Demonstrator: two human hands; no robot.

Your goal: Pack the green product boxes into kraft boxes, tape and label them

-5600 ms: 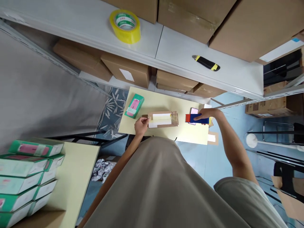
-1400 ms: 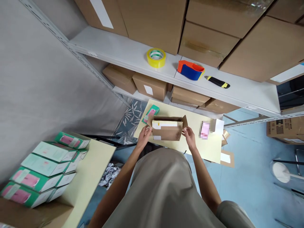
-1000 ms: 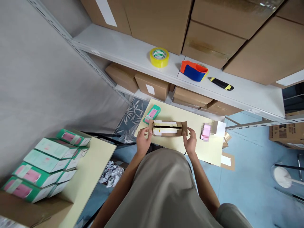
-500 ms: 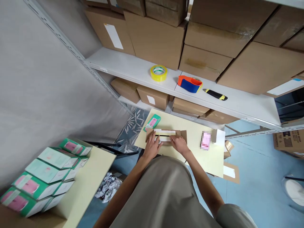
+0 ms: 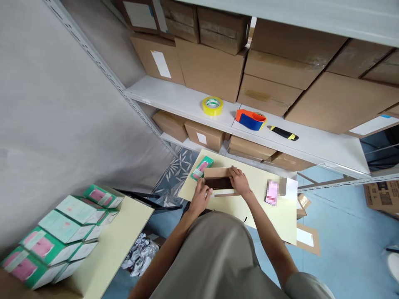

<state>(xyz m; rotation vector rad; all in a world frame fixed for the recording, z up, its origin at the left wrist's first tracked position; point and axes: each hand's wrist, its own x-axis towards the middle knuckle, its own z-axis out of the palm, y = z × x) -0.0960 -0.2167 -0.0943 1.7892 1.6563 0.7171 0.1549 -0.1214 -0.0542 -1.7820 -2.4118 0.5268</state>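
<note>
a pale yellow, smooth-topped table [image 5: 258, 207] stands at the foot of a grey metal shelf [image 5: 183, 101], over a blue floor [image 5: 336, 203]. on it, left of centre, sits the open cardboard box [image 5: 218, 193], oblong and matte brown, dark inside. the left hand [image 5: 200, 199] grips its left end, fingers bent; the right hand [image 5: 239, 182] grasps its far right part, fingers curled over the edge. a green carton [image 5: 202, 168] lies beyond the box to the left, a blurred pink item [image 5: 272, 193] to the right. the shelf bears a glossy yellow tape roll [image 5: 213, 106], a red-and-blue plastic dispenser [image 5: 251, 120] and a black-and-yellow cutter [image 5: 283, 133]. near left, green and white cartons [image 5: 62, 224] are stacked beside crumpled paper [image 5: 140, 254].
</note>
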